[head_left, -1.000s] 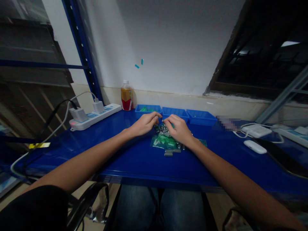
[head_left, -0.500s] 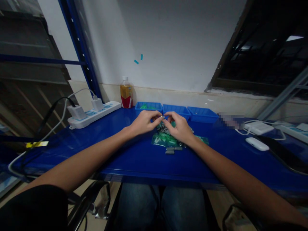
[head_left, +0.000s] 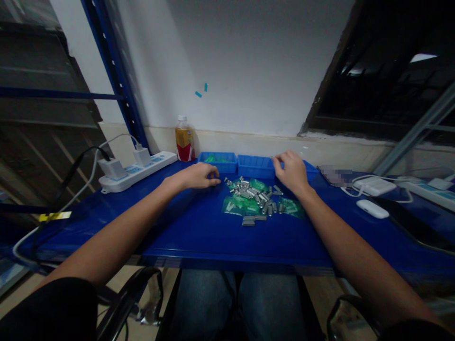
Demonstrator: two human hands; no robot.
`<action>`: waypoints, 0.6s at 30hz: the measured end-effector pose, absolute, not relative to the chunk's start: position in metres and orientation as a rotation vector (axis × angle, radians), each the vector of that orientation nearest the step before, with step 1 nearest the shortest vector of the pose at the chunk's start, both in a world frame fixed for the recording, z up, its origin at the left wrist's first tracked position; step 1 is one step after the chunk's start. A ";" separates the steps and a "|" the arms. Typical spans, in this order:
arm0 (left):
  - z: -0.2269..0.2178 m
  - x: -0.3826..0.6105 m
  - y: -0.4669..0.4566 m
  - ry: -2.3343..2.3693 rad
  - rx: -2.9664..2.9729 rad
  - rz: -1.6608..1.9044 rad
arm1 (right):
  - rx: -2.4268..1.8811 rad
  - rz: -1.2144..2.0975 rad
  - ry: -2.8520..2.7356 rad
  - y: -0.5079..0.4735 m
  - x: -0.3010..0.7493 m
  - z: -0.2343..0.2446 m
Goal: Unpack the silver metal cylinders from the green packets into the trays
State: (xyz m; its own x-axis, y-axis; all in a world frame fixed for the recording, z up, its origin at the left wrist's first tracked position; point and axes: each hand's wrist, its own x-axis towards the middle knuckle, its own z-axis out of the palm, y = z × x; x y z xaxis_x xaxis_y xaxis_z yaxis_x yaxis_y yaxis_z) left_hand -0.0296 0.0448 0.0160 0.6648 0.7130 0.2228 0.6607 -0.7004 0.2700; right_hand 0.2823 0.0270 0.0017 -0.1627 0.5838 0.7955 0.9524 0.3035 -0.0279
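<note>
Currently reaching with the right hand point(head_left: 292, 171) to right of centre in the frame, hovering just by the middle tray point(head_left: 253, 171) and hiding much of the right tray point(head_left: 311, 173). Bending thumb and forefinger toward each other there; not managing to tell, in this dim light, a tiny held piece from bare fingertips in that grip. Holding the left hand point(head_left: 197, 175) left of centre, near the metal pieces point(head_left: 253, 191), with fingers half curled and grip loosely open, showing nothing between the tips.

Finding those pieces heaped mid-frame on the tabletop point(head_left: 213, 241), lying over and among green packets point(head_left: 245, 205); spotting a few loose ones close together just below.

Judging good handling: best taking single pieces from the outer edge rather than digging under the packets; pinching lightly across the sides, likely smooth and prone to rolling; tilting the right wrist to avoid blocking the view into the trays; loosening fingers only low inside a rim, against bouncing; using the left fingertips for spreading overlapped pieces apart.
</note>
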 end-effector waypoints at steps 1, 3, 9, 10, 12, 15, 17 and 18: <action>0.014 -0.036 0.049 1.186 2.689 0.390 | -1.475 -0.662 -1.797 0.032 0.297 -0.001; 0.009 -0.043 0.056 1.244 2.656 0.278 | -1.680 -0.664 -1.706 0.040 0.320 -0.007; -0.008 -0.039 0.063 1.190 2.645 0.350 | -1.992 -0.603 -1.613 0.046 0.342 -0.020; -0.008 -0.037 0.062 1.187 2.645 0.371 | -1.983 -0.613 -1.610 0.046 0.340 -0.019; -0.006 -0.032 0.059 1.170 2.645 0.435 | -1.914 -0.644 -1.612 0.044 0.330 -0.014; 0.001 -0.021 0.048 1.090 2.620 0.539 | -1.625 -0.615 -1.743 0.032 0.298 -0.004; 0.004 -0.011 0.039 0.952 2.459 0.650 | -1.324 -0.499 -1.916 0.018 0.266 -0.001; 0.005 -0.006 0.034 0.869 2.340 0.723 | -1.179 -0.433 -2.001 0.010 0.250 0.000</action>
State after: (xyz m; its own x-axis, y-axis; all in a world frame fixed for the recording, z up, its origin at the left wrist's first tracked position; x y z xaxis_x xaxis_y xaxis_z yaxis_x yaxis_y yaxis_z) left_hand -0.0059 0.0337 0.0047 0.6488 0.7027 0.2920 0.4153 -0.6485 0.6379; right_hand 0.2496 0.0096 -0.0002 -0.2854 0.5943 0.7519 0.8522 0.5164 -0.0847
